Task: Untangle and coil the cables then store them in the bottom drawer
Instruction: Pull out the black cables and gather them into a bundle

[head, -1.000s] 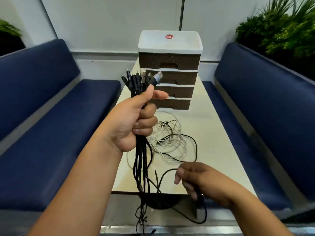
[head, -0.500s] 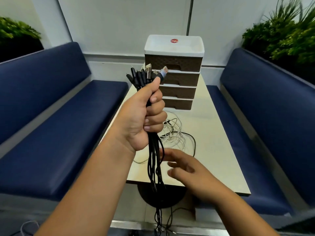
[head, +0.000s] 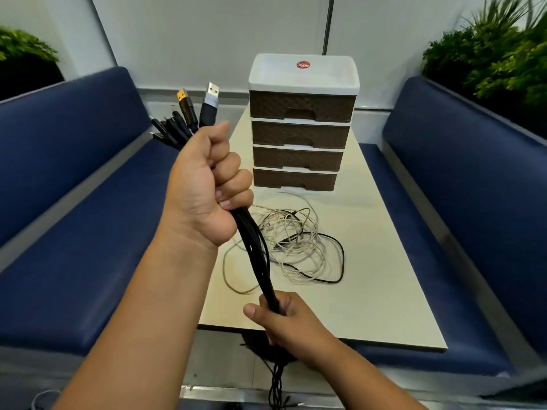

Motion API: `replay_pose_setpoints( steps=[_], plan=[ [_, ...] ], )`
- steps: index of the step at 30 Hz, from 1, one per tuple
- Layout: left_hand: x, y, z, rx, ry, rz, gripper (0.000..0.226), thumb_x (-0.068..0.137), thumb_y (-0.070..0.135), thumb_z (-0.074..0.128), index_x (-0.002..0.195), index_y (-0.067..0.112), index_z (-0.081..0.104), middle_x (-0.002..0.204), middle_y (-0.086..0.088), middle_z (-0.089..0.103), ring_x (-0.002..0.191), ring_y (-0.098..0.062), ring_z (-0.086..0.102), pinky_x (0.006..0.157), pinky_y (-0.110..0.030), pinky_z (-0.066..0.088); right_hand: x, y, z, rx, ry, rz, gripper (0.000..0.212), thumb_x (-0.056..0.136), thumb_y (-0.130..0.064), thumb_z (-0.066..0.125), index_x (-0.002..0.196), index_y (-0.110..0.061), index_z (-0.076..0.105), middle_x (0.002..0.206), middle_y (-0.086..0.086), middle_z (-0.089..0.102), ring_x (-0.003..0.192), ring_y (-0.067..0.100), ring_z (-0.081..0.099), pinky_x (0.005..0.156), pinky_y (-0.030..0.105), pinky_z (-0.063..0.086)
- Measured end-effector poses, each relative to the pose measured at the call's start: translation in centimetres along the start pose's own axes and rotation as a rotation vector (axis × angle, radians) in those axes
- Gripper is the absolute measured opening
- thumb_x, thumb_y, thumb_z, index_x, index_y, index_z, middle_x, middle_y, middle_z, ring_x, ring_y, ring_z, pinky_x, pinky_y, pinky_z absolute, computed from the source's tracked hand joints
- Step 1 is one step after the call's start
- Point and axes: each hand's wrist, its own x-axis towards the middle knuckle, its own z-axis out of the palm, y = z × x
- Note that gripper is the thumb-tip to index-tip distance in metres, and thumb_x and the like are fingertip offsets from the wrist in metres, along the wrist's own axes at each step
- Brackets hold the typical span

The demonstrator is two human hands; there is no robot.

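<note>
We stand at the near edge of the table [head: 384,291], benches on both sides, with the drawer unit [head: 299,137] at its far end, its bottom drawer [head: 294,179] shut and bare tabletop open to its right for coiling. A tangle of white cables [head: 291,241] lies just before the drawers. Our left hand [head: 207,184] clenches the black cable bundle [head: 257,255] below its plugs, and our right hand [head: 284,318] grips it lower, likely to draw the strands straight; the tails hang past the table edge.
</note>
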Motion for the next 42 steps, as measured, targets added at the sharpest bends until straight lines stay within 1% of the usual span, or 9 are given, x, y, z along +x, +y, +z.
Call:
replay_pose_setpoints(
  steps=[9, 12, 15, 20, 22, 25, 31, 36, 42],
  plan=[
    [5.0, 2.6, -2.8, -0.028, 0.026, 0.006, 0.049, 0.094, 0.033, 0.047, 0.056, 0.025, 0.019, 0.042, 0.007, 0.012, 0.037, -0.008, 0.006, 0.032, -0.016, 0.009, 3.9, 2.7, -0.6, -0.124, -0.071, 0.222, 0.041, 0.089, -0.045, 0.065, 0.064, -0.024, 0.040, 0.055, -0.001, 0.047, 0.049, 0.010, 0.046, 0.053, 0.019, 0.040],
    [6.7, 2.6, -3.6, -0.049, 0.008, -0.013, 0.049, 0.095, 0.033, 0.046, 0.053, 0.024, 0.021, 0.041, 0.007, 0.013, 0.036, -0.007, 0.007, 0.031, -0.015, 0.011, 5.2, 2.0, -2.0, -0.209, -0.158, 0.219, 0.026, 0.081, -0.050, 0.071, 0.083, -0.027, 0.061, 0.081, -0.006, 0.066, 0.077, 0.008, 0.062, 0.075, 0.028, 0.049],
    [8.6, 3.0, -4.5, -0.073, -0.014, -0.041, 0.049, 0.095, 0.033, 0.045, 0.053, 0.024, 0.021, 0.040, 0.007, 0.014, 0.034, -0.006, 0.009, 0.031, -0.015, 0.011, 6.8, 1.2, -4.6, -0.101, -0.208, 0.212, 0.044, 0.071, -0.045, 0.078, 0.108, -0.026, 0.066, 0.109, -0.004, 0.069, 0.102, 0.011, 0.065, 0.092, 0.032, 0.049],
    [11.3, 3.0, -5.7, -0.090, -0.043, -0.099, 0.051, 0.095, 0.034, 0.045, 0.051, 0.024, 0.022, 0.039, 0.006, 0.015, 0.033, -0.006, 0.009, 0.032, -0.015, 0.008, 12.0, -1.3, -8.3, -0.090, 0.177, 0.061, 0.017, 0.091, -0.023, 0.067, 0.104, -0.012, 0.068, 0.100, 0.013, 0.073, 0.099, 0.027, 0.069, 0.092, 0.040, 0.054],
    [12.2, 2.8, -6.0, -0.087, -0.046, -0.123, 0.051, 0.095, 0.034, 0.045, 0.051, 0.024, 0.022, 0.040, 0.006, 0.015, 0.033, -0.006, 0.010, 0.033, -0.016, 0.007, 14.9, -2.0, -9.3, -0.206, 0.344, 0.007, 0.009, 0.094, -0.019, 0.063, 0.095, -0.012, 0.069, 0.089, 0.011, 0.073, 0.088, 0.026, 0.070, 0.089, 0.050, 0.054],
    [13.5, 2.5, -6.5, -0.085, -0.061, -0.155, 0.051, 0.096, 0.034, 0.045, 0.050, 0.024, 0.025, 0.039, 0.007, 0.015, 0.032, -0.005, 0.012, 0.033, -0.016, 0.007, 19.1, -2.8, -9.8, -0.559, 0.429, -0.031, 0.015, 0.097, -0.017, 0.056, 0.098, -0.018, 0.071, 0.095, 0.002, 0.071, 0.092, 0.023, 0.067, 0.084, 0.038, 0.053],
    [15.8, 2.1, -7.0, -0.063, -0.068, -0.219, 0.049, 0.095, 0.034, 0.046, 0.052, 0.024, 0.024, 0.041, 0.008, 0.015, 0.032, -0.005, 0.013, 0.034, -0.015, 0.008, 25.5, -1.2, -10.2, -1.230, 0.166, 0.045, 0.054, 0.084, 0.003, 0.050, 0.133, -0.019, 0.057, 0.134, 0.004, 0.056, 0.120, 0.026, 0.048, 0.100, 0.032, 0.040],
    [17.4, 1.9, -7.3, -0.067, -0.068, -0.255, 0.050, 0.095, 0.033, 0.045, 0.051, 0.024, 0.025, 0.040, 0.009, 0.015, 0.031, -0.005, 0.013, 0.034, -0.013, 0.008, 27.0, 0.1, -11.1, -1.512, 0.086, 0.170, 0.040, 0.090, -0.008, 0.044, 0.127, -0.017, 0.056, 0.121, 0.008, 0.056, 0.113, 0.030, 0.046, 0.090, 0.039, 0.041],
    [18.2, 1.8, -7.8, 0.058, -0.047, -0.224, 0.048, 0.098, 0.035, 0.046, 0.057, 0.026, 0.023, 0.045, 0.008, 0.012, 0.035, -0.006, 0.010, 0.035, -0.016, 0.007, 28.1, -1.9, -12.4, -1.515, 0.018, 0.248, 0.030, 0.094, -0.015, 0.048, 0.118, -0.023, 0.063, 0.120, 0.006, 0.056, 0.115, 0.028, 0.048, 0.091, 0.036, 0.039]
  ],
)
